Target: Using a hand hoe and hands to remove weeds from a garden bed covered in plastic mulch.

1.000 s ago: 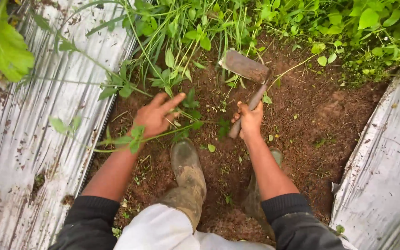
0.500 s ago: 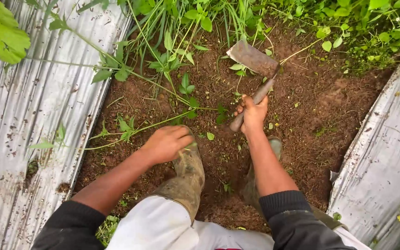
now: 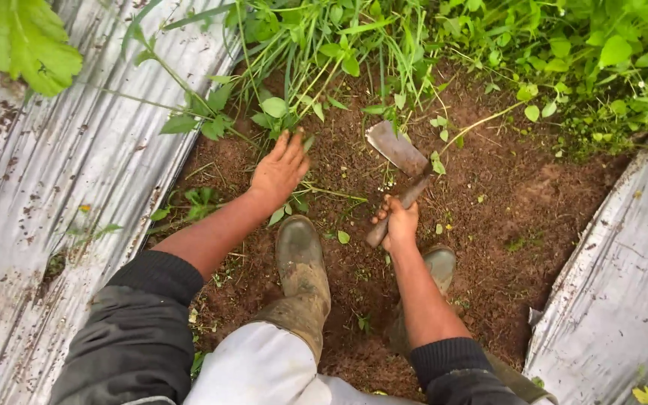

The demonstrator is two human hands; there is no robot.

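Hoe [image 3: 397,161], short-handled w/ flat metal blade, sits center-frame, blade on the brown soil [image 3: 519,202] just below the weeds [image 3: 316,67]. Right hand [image 3: 397,225] clenched round its handle; left hand [image 3: 280,169] open, fingers spread, reaching into weed stems left of center. Muddy boot [image 3: 301,262] below.

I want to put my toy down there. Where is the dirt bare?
The barest dirt lies right of the hoe blade, before the silver sheet. It is crowded up top with weeds, around the left hand, and by the boots and right hand.
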